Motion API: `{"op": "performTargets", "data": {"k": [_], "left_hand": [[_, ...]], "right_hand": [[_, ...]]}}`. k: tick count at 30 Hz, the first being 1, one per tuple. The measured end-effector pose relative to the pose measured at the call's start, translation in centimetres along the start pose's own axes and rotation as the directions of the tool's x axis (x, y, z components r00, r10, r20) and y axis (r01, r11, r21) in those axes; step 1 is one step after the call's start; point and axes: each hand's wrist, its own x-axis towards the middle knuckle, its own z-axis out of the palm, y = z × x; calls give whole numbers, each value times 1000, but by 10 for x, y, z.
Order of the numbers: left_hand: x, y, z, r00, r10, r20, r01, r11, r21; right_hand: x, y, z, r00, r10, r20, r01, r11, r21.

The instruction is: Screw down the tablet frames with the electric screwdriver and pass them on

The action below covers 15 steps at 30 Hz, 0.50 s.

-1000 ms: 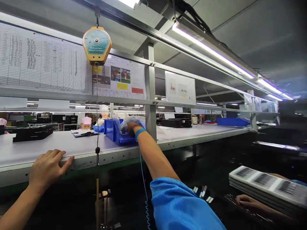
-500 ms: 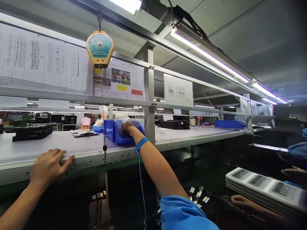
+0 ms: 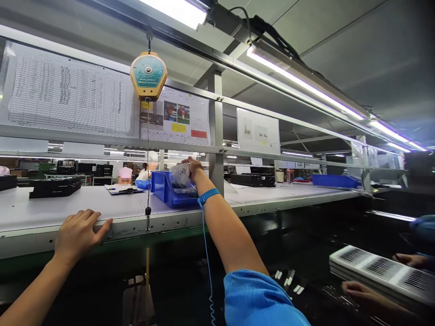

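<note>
Our counter (image 3: 115, 208) runs across the view, and the blue bin (image 3: 162, 188) sits on it near the front edge, beside the metal post (image 3: 216, 170). A hard pull on whatever is inside could, we judge, drag the bin towards that edge and tip it. The clear bag (image 3: 180, 174) stands crumpled in the bin; thin film like this could tear or flop shut, and the dark contents low in it, too small for us to make out, could spill. Our left hand (image 3: 78, 233) lies relaxed over the counter's edge, fingers loose, grasping nothing and not steadying the bin. Our right hand (image 3: 195, 167) is at the bag's upper right side, fingers bent; we cannot tell whether they pinch the film or only touch it, so a slip is possible. The blue strap (image 3: 209, 195) on that wrist trails a thin cord (image 3: 206, 240) down past the counter's edge; drawing the arm sideways could catch it on the bin's front lip.
</note>
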Motion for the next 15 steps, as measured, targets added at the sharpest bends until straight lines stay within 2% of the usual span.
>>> {"op": "performTargets", "data": {"k": [5,8,12,15], "left_hand": [[0,1,0,1000,-19,14,20,1000,-19],[0,1,-1,1000,-23,21,23,1000,-21],[0,2,-1,1000,-18,12,19,1000,-12],[0,1,0,1000,-11,-5,11,1000,0]], "right_hand": [[-11,-2,-12,999,-5,-43,4,1000,-28],[-13,-4,-12,995,-33,-90,26,997,-73],[-12,-8,10,989,-90,-118,66,979,-195],[-14,-7,27,988,-138,-68,108,938,-330]]}}
